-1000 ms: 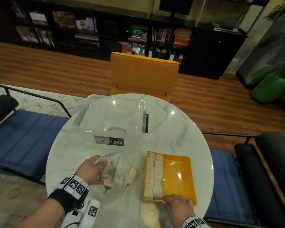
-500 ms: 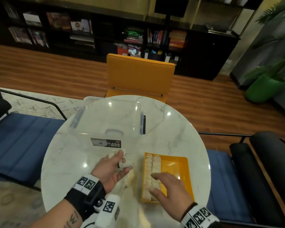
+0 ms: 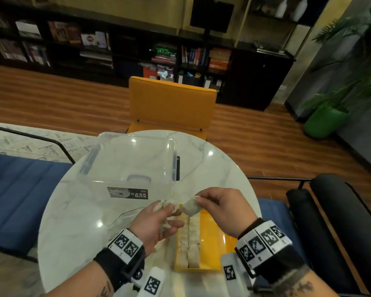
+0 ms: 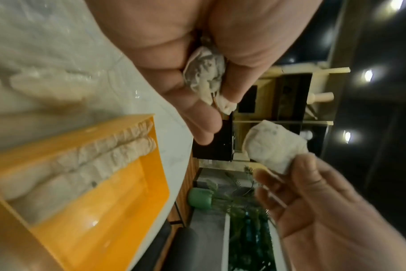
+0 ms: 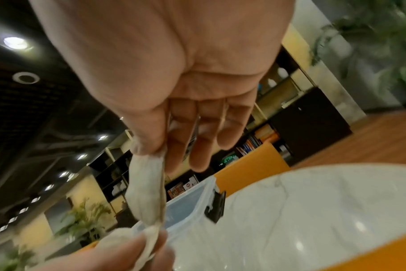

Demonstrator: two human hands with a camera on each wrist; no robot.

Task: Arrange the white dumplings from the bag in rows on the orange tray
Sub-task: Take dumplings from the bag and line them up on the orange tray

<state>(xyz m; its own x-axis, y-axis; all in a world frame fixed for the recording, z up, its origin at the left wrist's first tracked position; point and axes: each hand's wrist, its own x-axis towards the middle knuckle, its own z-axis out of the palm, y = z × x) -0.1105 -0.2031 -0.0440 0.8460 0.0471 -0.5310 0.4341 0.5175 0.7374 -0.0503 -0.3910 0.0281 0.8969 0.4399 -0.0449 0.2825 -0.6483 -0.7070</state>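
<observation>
White pleated dumpling (image 3: 191, 207) pinched in right hand (image 3: 225, 211), above orange tray (image 3: 212, 243)

My left hand (image 3: 156, 221) is raised palm-up in front of me, fingers (image 4: 197, 117) curled around a dumpling (image 4: 205, 73). My right hand (image 3: 225, 207) hangs beside it, back upward, thumb and forefinger pinching a second dumpling (image 3: 191, 207) while the other fingers (image 5: 211, 135) stay loosely extended. Both wrists wear marker-printed bands.

Box (image 3: 135, 166) behind tray (image 3: 210, 243)
</observation>
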